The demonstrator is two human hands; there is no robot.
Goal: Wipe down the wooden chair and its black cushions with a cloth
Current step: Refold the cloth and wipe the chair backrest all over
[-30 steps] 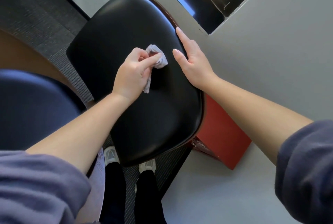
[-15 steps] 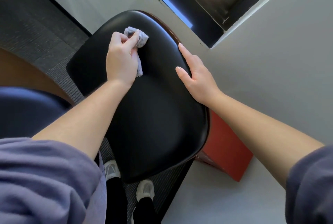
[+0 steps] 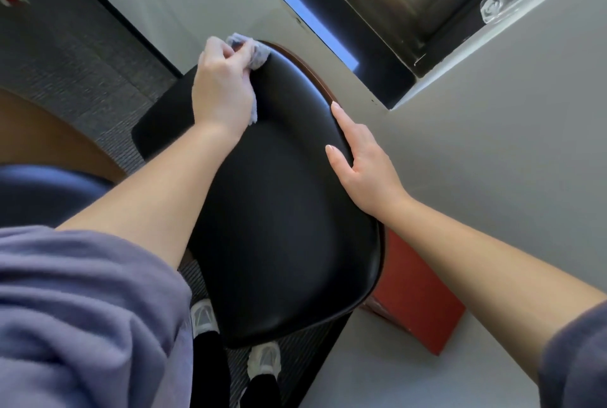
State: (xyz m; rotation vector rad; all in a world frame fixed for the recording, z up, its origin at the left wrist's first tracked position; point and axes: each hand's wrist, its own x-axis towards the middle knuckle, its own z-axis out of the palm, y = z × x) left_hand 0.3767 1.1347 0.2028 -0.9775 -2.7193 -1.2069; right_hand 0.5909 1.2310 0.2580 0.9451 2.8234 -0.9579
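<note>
My left hand (image 3: 223, 85) fingers pinch the cloth (image 3: 251, 49) on the cushion (image 3: 279, 210) top so it rubs; my right hand (image 3: 364, 161), fingers spread, steadies the chair.

Head view, looking down: left hand (image 3: 223, 92) closed around a crumpled pale cloth (image 3: 251, 52), pressing it on the black cushion (image 3: 282, 210) at its 11 o'clock edge, where a thin strip of the wooden chair (image 3: 307, 70) rim shows. Right hand (image 3: 364, 161) lies flat with fingers extended along the cushion's 2 o'clock edge, thumb on the black surface, well apart from the cloth. Red box (image 3: 417, 292) sits against the wall at the cushion's 4 o'clock, white shoes (image 3: 264, 360) at 6 o'clock; a clear object on the window ledge, possibly a handle, is too blurred to identify.
</note>
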